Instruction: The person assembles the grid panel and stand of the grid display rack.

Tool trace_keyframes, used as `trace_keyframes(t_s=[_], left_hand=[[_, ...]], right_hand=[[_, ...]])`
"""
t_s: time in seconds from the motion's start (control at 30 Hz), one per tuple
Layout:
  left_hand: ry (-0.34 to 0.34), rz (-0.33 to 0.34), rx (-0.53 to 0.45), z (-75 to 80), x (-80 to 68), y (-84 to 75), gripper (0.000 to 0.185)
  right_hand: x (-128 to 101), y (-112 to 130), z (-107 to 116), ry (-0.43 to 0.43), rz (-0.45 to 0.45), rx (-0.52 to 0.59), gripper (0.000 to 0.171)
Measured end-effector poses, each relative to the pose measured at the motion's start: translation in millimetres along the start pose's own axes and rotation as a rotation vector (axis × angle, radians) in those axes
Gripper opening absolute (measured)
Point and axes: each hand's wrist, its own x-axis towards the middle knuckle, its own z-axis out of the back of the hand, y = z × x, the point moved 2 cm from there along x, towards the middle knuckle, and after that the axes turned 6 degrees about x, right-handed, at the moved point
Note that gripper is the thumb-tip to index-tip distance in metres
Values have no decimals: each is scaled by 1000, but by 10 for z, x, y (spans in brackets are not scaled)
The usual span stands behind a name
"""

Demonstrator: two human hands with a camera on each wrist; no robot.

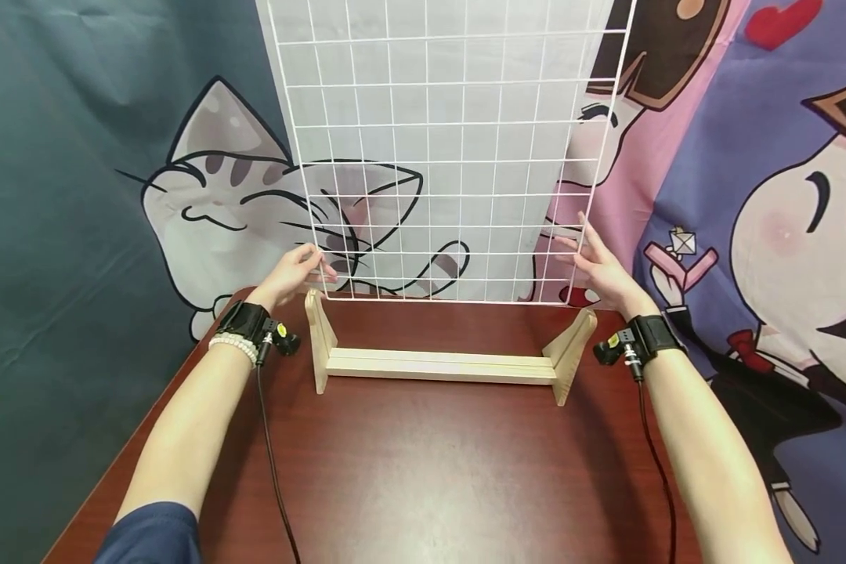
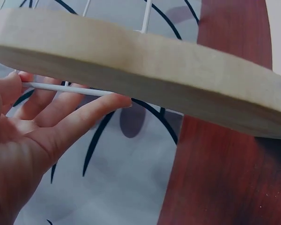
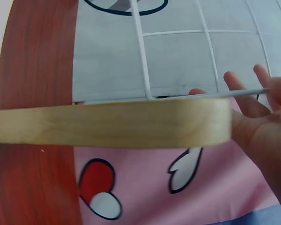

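A white wire grid panel [image 1: 437, 157] stands upright, its bottom edge just above and behind a pale wooden stand [image 1: 440, 364] on the dark red table [image 1: 423, 486]. My left hand [image 1: 299, 270] grips the panel's lower left corner; in the left wrist view the thumb and fingers [image 2: 84, 110] pinch a white wire [image 2: 65, 88] beside the stand's left end piece [image 2: 154, 70]. My right hand [image 1: 595, 262] holds the lower right edge with its fingers nearly straight. In the right wrist view a grid wire [image 3: 140, 61] runs between thumb and fingers [image 3: 246, 101], above the right end piece [image 3: 107, 124].
A cloth backdrop printed with a cartoon cat [image 1: 218, 204] and cartoon figures [image 1: 782, 219] hangs right behind the table. Black wrist cameras with cables [image 1: 271, 439] sit on both forearms. The table's left edge [image 1: 113, 478] slants toward me.
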Motion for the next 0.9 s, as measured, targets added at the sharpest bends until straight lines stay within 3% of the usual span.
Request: trace_keyframes(t_s=[0.2,0.33,0.57,0.67,0.9], left_hand=[[-35,8,-58,-18,-9,-100,25],[-77,1,8,-22,-19,-224,26],[-109,-23,115,-52,-99,-463,27],[-99,-34,150,-71,-162,-550,24],[-91,-42,223,-93,-322,-724,21]], right_hand=[[26,108,-31,-78,58,-176,75],[14,162,-63,-134,93,-239,78],[-78,303,-92,-262,44,-361,75],[-140,345,-94,-276,50,-334,75],[-295,355,-134,-269,69,-156,72]])
